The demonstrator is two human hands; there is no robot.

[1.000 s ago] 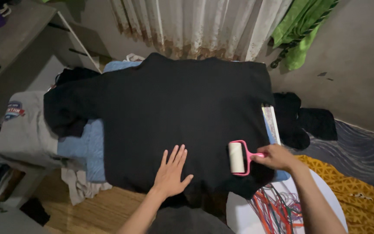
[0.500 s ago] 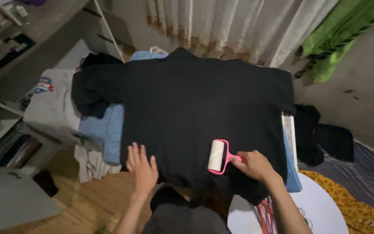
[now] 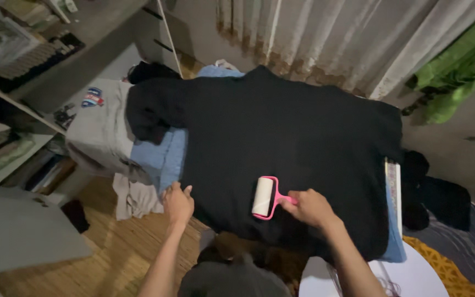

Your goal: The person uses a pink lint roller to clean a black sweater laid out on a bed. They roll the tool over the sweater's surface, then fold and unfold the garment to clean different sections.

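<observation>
Right hand (image 3: 310, 208) fingers pinching pink lint roller (image 3: 263, 197) handle — left hand (image 3: 178, 202) curled gripping black garment (image 3: 292, 148) edge.

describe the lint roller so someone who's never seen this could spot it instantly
Find the big black garment spread flat in the middle. On its near part, the right hand holds the lint roller by its handle. It is the only bright pink thing on the black cloth, with a pale roll.

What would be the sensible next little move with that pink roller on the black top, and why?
Probably a short roll further across the cloth. The right hand holds the pink lint roller flat on the black garment, and the left hand grips the garment's near left edge, holding it in place. Much cloth lies beyond the roller.
</observation>
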